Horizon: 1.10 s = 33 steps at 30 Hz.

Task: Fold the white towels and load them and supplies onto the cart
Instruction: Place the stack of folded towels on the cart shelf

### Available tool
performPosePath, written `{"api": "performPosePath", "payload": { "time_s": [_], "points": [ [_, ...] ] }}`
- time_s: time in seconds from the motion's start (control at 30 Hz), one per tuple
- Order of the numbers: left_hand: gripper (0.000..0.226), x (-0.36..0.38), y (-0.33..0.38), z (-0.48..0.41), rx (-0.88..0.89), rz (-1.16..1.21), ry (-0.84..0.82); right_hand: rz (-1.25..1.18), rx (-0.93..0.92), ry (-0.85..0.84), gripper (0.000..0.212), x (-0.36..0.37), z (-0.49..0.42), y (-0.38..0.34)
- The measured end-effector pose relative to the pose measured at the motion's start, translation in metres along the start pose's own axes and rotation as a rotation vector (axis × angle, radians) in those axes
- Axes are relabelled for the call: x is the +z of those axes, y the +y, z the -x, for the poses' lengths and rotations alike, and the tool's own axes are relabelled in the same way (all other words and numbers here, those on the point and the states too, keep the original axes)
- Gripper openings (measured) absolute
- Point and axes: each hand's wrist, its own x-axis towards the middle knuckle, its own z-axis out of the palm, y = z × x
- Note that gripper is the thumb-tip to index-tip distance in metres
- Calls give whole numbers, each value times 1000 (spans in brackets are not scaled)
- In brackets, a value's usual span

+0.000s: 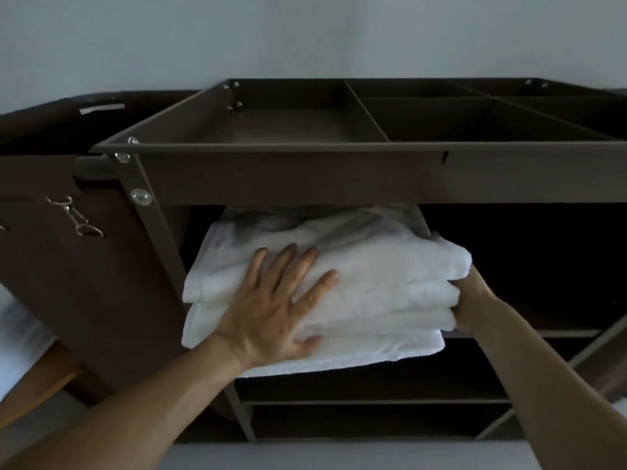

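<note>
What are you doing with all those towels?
A person has both hands on a stack of folded white towels at a brown cart. The left hand lies flat on top of the stack with its fingers spread. The right hand is at the stack's right end, with its fingers hidden by the towels. The stack is partly in the space under the top tray, and its front edge sticks out towards the person.

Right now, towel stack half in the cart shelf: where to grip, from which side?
Probably from the open front: clamp top and bottom at the near end of the towel stack, which overhangs the shelf edge. The top tray blocks access from above. The left hand presses flat on top; the right hand is at the right end, fingers hidden.
</note>
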Motion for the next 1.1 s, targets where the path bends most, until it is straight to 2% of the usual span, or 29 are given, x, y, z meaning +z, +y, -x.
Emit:
{"api": "performPosePath", "payload": {
  "time_s": [0.07, 0.1, 0.2, 0.3, 0.4, 0.5, 0.57, 0.67, 0.77, 0.83, 0.9, 1.0, 1.1],
  "points": [
    [116, 4, 16, 20, 75, 21, -15, -34, -4, -49, 49, 0, 18, 6],
    [124, 7, 25, 32, 128, -2, -47, -22, -23, -11, 54, -2, 25, 11],
    [141, 19, 35, 59, 183, -114, -118, 9, 27, 166, 55, -4, 37, 33],
    [136, 30, 29, 60, 145, -165, -41, -116, 35, 47, 68, -3, 43, 49],
    [123, 35, 18, 50, 124, -195, 68, -260, -47, -94, 87, 2, 45, 48],
    [119, 29, -3, 27, 134, -201, 81, -215, -34, -27, 91, 14, 34, 31],
    [126, 21, -19, 8, 98, -205, 30, -205, -27, 87, 84, 23, 22, 20],
    [143, 15, -30, -10, -33, -180, -156, -227, -41, 266, 71, 35, 2, 17],
    [146, 19, -22, -4, -125, -120, -266, -220, -57, 331, 58, 40, -10, 33],
    [145, 23, -27, 2, -138, -80, -266, -204, -56, 303, 65, 38, -13, 39],
    [146, 25, -37, 2, -141, -75, -268, -193, -59, 226, 83, 34, -14, 35],
    [146, 26, -51, -2, -146, -104, -356, -158, -94, 145, 108, 36, -19, 20],
    [145, 24, -59, -3, -148, -104, -444, -115, -22, 209, 107, 47, -29, 17]
  ]
}}
